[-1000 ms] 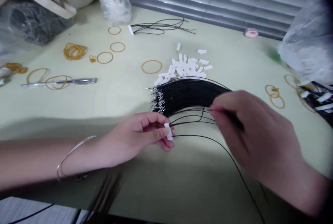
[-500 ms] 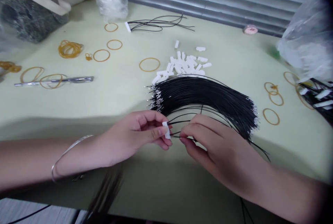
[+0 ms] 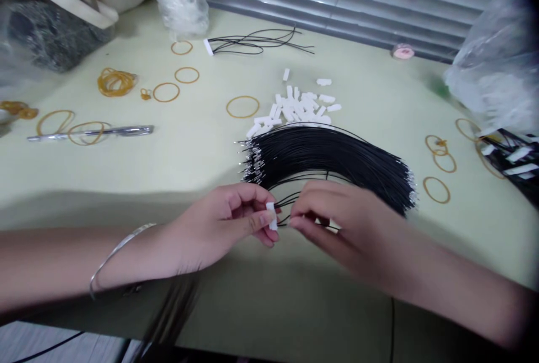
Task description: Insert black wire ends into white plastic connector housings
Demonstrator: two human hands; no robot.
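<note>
Between the thumb and fingers of my left hand (image 3: pixel 236 214) is a small white connector housing (image 3: pixel 272 217), held upright. Several thin black wires (image 3: pixel 286 199) run from its right side toward my right hand (image 3: pixel 337 219). The thumb and forefinger of that hand are pinched on a black wire close to the housing; the wire's tip is too small to make out. Just beyond both hands lies a thick curved bundle of black wires (image 3: pixel 328 152) with bare metal ends. Behind the bundle is a heap of loose white connector housings (image 3: pixel 298 107).
A connector with black wires attached (image 3: pixel 208 47) lies at the back. Rubber bands (image 3: pixel 243 107) and a pen (image 3: pixel 135 130) are spread on the left. To the right are more rubber bands (image 3: pixel 437 190), wired connectors (image 3: pixel 520 154) and a plastic bag (image 3: pixel 497 71). Blinds (image 3: pixel 357 3) border the rear edge.
My right hand, still pinching, has shifted slightly left, nearer the connector housing. The left hand keeps its hold on the housing. The whole view has shifted a little.
</note>
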